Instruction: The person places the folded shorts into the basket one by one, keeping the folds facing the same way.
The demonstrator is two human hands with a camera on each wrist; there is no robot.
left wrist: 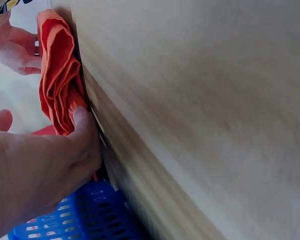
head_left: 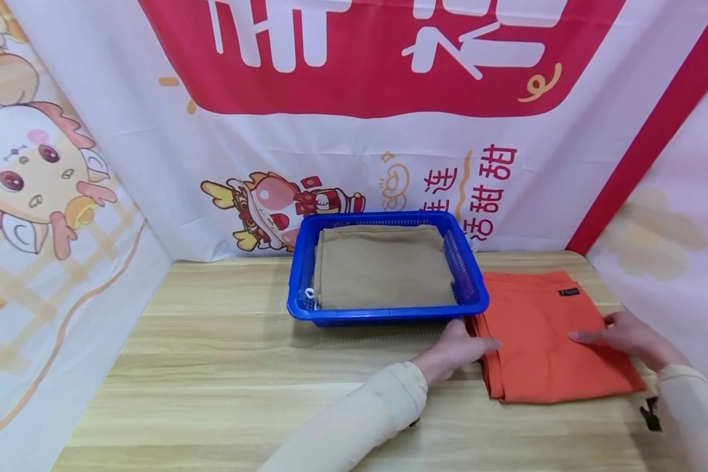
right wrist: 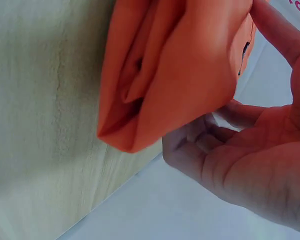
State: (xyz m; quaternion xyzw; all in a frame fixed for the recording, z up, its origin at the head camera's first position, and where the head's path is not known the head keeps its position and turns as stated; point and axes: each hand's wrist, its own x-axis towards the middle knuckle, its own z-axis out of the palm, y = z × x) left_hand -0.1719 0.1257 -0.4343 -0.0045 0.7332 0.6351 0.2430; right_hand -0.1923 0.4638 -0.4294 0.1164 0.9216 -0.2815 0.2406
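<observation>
A folded orange garment (head_left: 543,354) with a small black label lies on the table to the right of the blue basket. At its left edge is my left hand (head_left: 451,347); its fingertips (left wrist: 81,117) touch the lower layers, while the thumb stands apart from the cloth. My right hand (head_left: 640,337) grips the right edge, thumb on top and fingers (right wrist: 187,150) bent at the side and underneath. Seen from the right wrist, the garment's folded layers (right wrist: 190,65) bulge up from the table.
A blue plastic basket (head_left: 389,314) holds a folded khaki garment (head_left: 383,269) with a white cord end at its left. Behind the wooden table (head_left: 212,367) hangs a printed cloth backdrop (head_left: 354,151). A small black object (head_left: 651,414) lies by the right sleeve.
</observation>
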